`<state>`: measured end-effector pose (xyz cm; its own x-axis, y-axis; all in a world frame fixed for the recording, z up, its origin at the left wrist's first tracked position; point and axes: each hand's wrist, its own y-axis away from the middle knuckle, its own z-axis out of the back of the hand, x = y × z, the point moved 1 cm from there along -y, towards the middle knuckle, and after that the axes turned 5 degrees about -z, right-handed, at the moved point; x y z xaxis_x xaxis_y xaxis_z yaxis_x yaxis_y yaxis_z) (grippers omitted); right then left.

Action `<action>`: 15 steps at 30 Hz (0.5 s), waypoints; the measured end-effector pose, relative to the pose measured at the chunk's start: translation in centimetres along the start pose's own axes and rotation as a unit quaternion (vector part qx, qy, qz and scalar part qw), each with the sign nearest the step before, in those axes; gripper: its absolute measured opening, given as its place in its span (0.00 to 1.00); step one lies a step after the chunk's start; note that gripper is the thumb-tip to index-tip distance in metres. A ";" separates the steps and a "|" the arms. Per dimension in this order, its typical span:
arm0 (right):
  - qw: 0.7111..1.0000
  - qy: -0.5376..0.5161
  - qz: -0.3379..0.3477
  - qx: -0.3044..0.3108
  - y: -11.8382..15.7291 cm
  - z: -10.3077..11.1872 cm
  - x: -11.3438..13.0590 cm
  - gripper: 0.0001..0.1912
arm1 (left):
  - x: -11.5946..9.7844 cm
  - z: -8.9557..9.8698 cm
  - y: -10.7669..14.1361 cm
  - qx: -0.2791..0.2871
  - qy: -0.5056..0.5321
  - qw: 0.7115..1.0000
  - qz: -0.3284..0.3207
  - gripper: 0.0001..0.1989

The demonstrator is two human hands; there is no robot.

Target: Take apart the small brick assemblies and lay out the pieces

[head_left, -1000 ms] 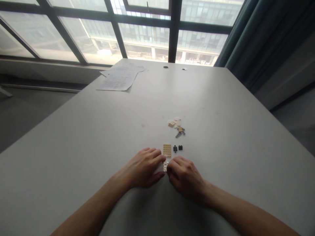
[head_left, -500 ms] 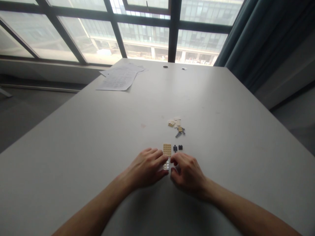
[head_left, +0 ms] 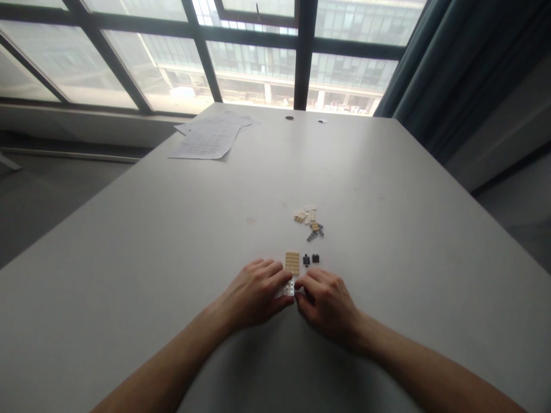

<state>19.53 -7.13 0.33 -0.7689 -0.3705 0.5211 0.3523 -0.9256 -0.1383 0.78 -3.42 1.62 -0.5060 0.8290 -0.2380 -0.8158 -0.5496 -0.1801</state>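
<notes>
A clear studded plate (head_left: pixel 290 287) lies between the thumb and fingers of my left hand (head_left: pixel 263 289), which grips it from the left. My right hand (head_left: pixel 326 298) is at the plate's right edge, thumb and index finger curled close together; whether a small piece is between them is too hidden to tell. Just beyond the clear plate lies a tan studded plate (head_left: pixel 292 263). To its right are two small dark pieces, one (head_left: pixel 306 260) with knobs at its ends and a blockier one (head_left: pixel 315 258).
Farther up the white table (head_left: pixel 206 206) lie cream pieces (head_left: pixel 310 215) beside a tan and grey group of parts (head_left: pixel 315 228). Printed papers (head_left: pixel 208 140) rest at the far left, near the window. A dark curtain (head_left: pixel 424 74) hangs on the right.
My right hand has moved slightly left, up to the clear plate's edge. The clear plate and my left fingertips have shifted slightly left.
</notes>
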 end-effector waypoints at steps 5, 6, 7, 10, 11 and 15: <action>1.000 0.004 0.003 0.002 0.1 0.1 0.1 0.03 | 0.1 -0.1 0.0 0.005 0.007 1.000 0.005 0.14; 1.000 0.005 0.003 0.002 0.1 0.1 0.1 0.03 | 0.1 -0.1 0.0 0.006 0.008 1.000 0.006 0.14; 1.000 0.006 0.002 0.002 0.1 0.1 0.1 0.03 | 0.1 -0.1 0.0 0.007 0.009 1.000 0.006 0.14; 1.000 0.009 0.004 0.004 0.2 0.0 0.0 0.03 | 0.2 0.0 0.1 0.007 0.008 1.000 0.007 0.15; 1.000 0.010 0.004 0.004 0.2 0.0 0.0 0.03 | 0.2 0.0 0.1 0.008 0.008 1.000 0.007 0.15; 1.000 0.010 0.004 -0.001 0.1 -0.1 0.0 0.03 | 0.2 -0.1 0.1 0.009 0.007 1.000 0.005 0.15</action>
<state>19.54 -7.24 0.22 -0.7766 -0.3788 0.5034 0.3571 -0.9230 -0.1435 0.59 -3.35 1.49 -0.5110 0.8216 -0.2528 -0.8151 -0.5565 -0.1610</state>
